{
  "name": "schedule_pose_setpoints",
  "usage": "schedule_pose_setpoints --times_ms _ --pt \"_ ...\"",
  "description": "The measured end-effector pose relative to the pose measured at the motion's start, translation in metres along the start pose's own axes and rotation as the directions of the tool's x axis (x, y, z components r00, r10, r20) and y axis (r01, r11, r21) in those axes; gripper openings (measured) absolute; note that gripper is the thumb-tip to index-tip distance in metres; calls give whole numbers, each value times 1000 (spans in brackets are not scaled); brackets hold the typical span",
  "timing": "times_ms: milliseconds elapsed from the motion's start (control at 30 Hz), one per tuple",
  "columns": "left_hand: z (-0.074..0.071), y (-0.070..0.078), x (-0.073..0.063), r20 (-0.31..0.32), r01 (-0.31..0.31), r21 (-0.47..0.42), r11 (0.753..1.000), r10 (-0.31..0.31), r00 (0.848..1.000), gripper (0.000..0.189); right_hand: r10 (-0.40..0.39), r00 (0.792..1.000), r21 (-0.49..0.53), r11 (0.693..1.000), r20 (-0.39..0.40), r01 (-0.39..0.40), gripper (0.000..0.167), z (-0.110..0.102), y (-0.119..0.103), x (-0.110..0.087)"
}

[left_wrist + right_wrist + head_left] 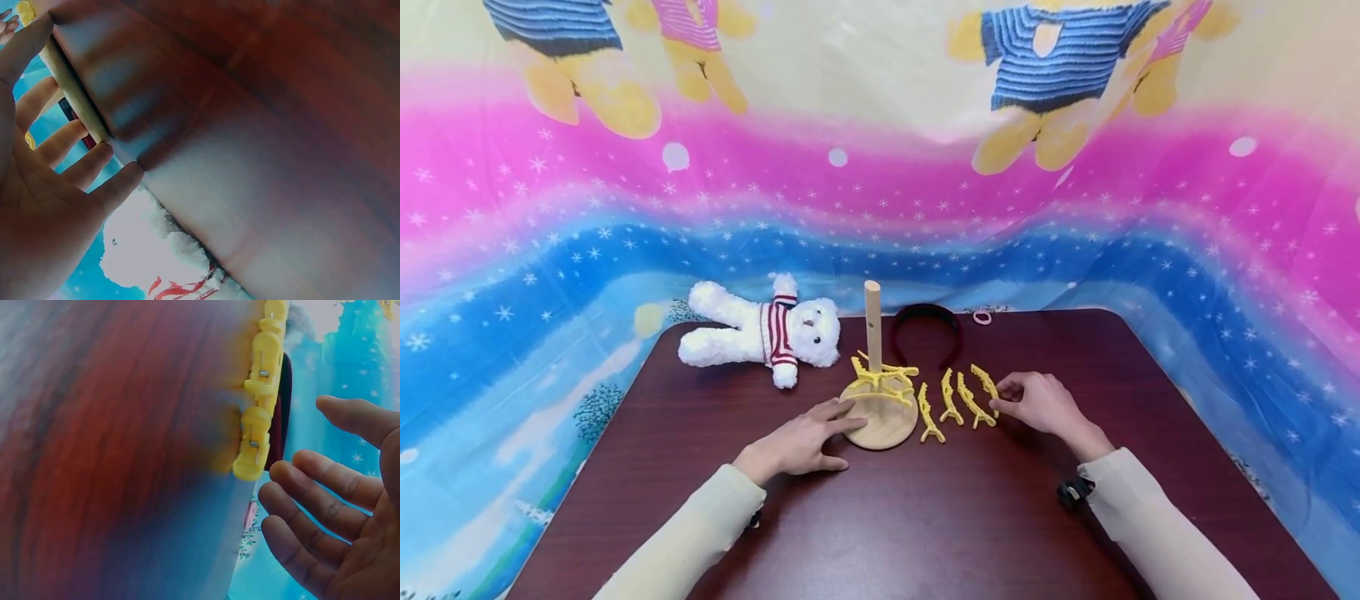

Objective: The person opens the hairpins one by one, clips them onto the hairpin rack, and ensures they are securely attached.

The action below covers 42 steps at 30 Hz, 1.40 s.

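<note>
My left hand (797, 440) rests with spread fingertips on the left edge of a round wooden base (876, 432). From that base rises an upright wooden post (873, 325). Several yellow alligator hair clips (891, 379) lie around the post's foot. To the right, more yellow hair clips (927, 410) lie side by side on the table. My right hand (1043, 404) is beside the rightmost hair clip (984, 382). In the right wrist view, its fingers (325, 506) are loosely bent, thumb apart, holding nothing; the clips (253, 444) show metal springs.
A white plush bear (805, 329) in a striped sweater lies on its back at the far left. Behind the clips is a dark red headband (958, 333), with a pink hair tie (982, 317) near the back edge of the table (925, 525). A printed cloth hangs behind.
</note>
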<state>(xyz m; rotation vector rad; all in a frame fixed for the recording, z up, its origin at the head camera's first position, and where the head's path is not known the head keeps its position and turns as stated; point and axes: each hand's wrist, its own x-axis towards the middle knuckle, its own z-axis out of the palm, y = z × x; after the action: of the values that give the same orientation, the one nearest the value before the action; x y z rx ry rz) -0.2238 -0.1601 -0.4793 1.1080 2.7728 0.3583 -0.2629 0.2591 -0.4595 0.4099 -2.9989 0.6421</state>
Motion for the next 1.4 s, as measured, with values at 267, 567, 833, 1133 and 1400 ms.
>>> schedule_pose_setpoints --times_ms 267,567,833,1133,1400 --pt "3 -1 0 -2 -2 -5 1000 2 1000 69 70 996 -49 997 62 -67 38 2 5 -1" --pt "2 -1 0 0 4 -4 1000 -4 1000 69 115 988 -105 989 104 -104 38 8 5 0" --pt "2 -1 1 5 7 0 1000 -7 1000 68 151 984 -178 975 95 -132 42 10 3 0" --pt "0 -3 2 12 17 -5 1000 -17 1000 68 153 985 -193 972 79 -136 29 8 0 3" --pt "0 -1 1 11 11 -5 1000 -11 1000 68 170 982 -174 973 80 -154 31 1 9 2"
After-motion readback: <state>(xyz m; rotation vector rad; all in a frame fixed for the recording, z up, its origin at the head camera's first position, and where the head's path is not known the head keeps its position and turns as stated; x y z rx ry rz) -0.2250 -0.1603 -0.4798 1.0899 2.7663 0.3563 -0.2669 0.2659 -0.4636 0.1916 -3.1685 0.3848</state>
